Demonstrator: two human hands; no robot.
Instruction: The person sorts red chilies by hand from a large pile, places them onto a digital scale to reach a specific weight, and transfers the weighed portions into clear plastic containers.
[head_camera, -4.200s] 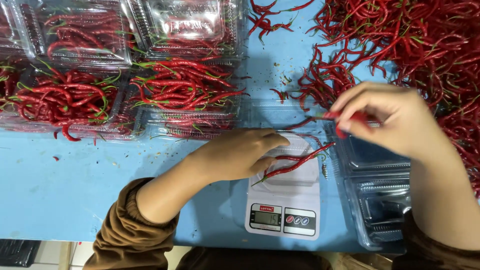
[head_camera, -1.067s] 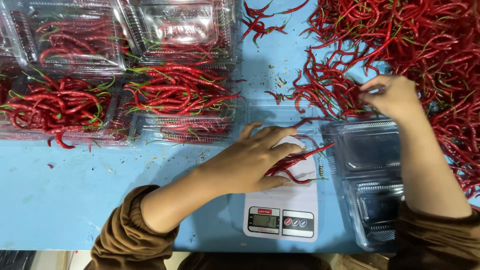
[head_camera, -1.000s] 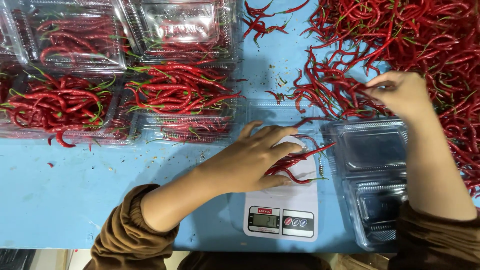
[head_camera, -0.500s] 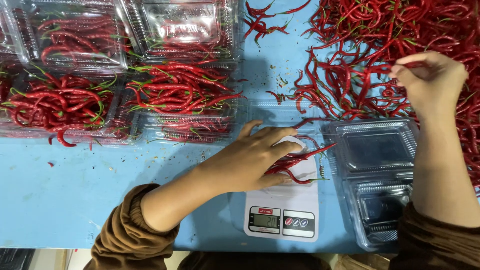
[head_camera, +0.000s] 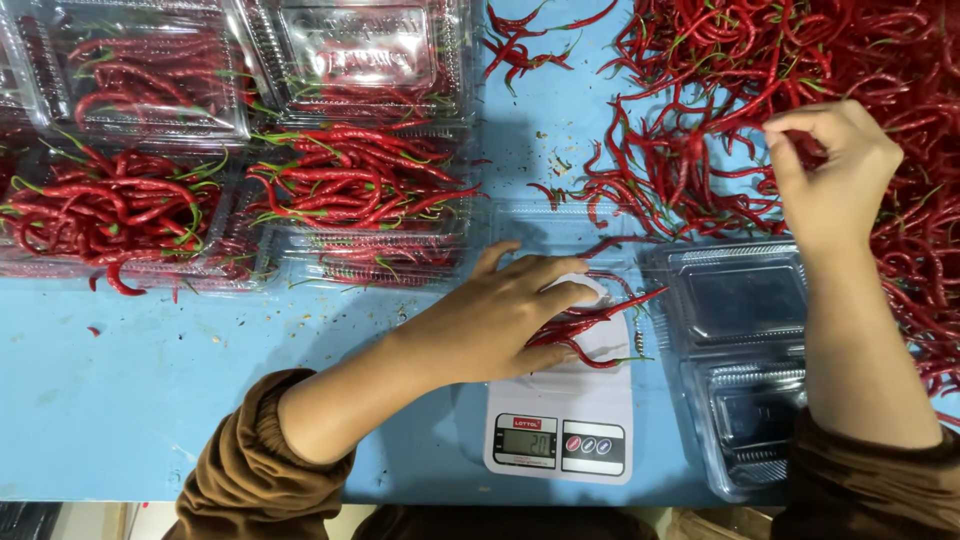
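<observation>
My left hand (head_camera: 505, 315) rests on a clear plastic box on the white kitchen scale (head_camera: 565, 420), its fingers spread over a few long red chillies (head_camera: 590, 325) lying in the box. My right hand (head_camera: 835, 170) is up at the big heap of loose red chillies (head_camera: 720, 110) at the top right, with thumb and fingers pinched together at the heap; whether a chilli is between them cannot be told. Both arms wear brown sleeves.
A stack of empty clear clamshell boxes (head_camera: 745, 340) lies right of the scale under my right forearm. Open boxes full of chillies (head_camera: 350, 190) and closed filled ones (head_camera: 150, 85) crowd the top left of the blue table (head_camera: 130, 400).
My right hand has moved from over the scale up and right into the loose chilli heap. My left hand has spread its fingers and stayed on the chillies in the box on the scale.
</observation>
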